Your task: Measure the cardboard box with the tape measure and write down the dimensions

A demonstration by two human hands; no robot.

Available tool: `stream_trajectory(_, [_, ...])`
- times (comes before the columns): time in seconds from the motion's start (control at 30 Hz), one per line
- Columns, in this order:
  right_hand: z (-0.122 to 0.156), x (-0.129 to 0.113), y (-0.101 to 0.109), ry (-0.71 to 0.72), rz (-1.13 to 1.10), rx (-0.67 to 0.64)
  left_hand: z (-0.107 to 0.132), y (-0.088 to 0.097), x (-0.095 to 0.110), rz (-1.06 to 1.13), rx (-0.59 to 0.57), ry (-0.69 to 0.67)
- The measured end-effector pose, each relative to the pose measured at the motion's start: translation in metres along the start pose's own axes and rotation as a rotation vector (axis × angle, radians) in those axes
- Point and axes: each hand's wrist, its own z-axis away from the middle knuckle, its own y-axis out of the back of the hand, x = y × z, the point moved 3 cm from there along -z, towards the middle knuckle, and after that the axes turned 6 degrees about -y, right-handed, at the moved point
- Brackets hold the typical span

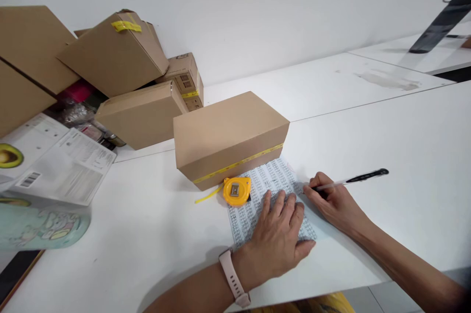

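Observation:
A sheet of paper [272, 175] covered in rows of handwriting lies on the white table. Flat on this sheet rests my left hand [277, 234], fingers spread, with a pink watch strap on the wrist. My right hand [334, 202] grips a black-and-clear pen [353, 179], its tip end at the paper's right side. The exact tip is hidden by the fingers. Beyond the paper stands a closed cardboard box [231, 139] with yellow tape along its lower front. A yellow tape measure [237, 191] sits at the paper's left edge, in front of the box.
Several cardboard boxes [117, 55] are piled at the back left. A white carton with avocado pictures [62, 156] and a pale green printed item [47, 227] lie at left. A dark bottle [439, 23] stands far right. The table's front edge runs below my hands.

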Motion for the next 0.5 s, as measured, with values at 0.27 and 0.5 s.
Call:
stream_trajectory(0.27, [-0.0009, 0.0042, -0.0006, 0.005, -0.002, 0.009, -0.0001, 0.0003, 0.0001, -0.004, 0.006, 0.000])
stream_trajectory(0.5, [-0.0002, 0.0006, -0.0007, 0.005, -0.017, -0.004, -0.0004, 0.0008, 0.0000, 0.016, -0.016, 0.003])
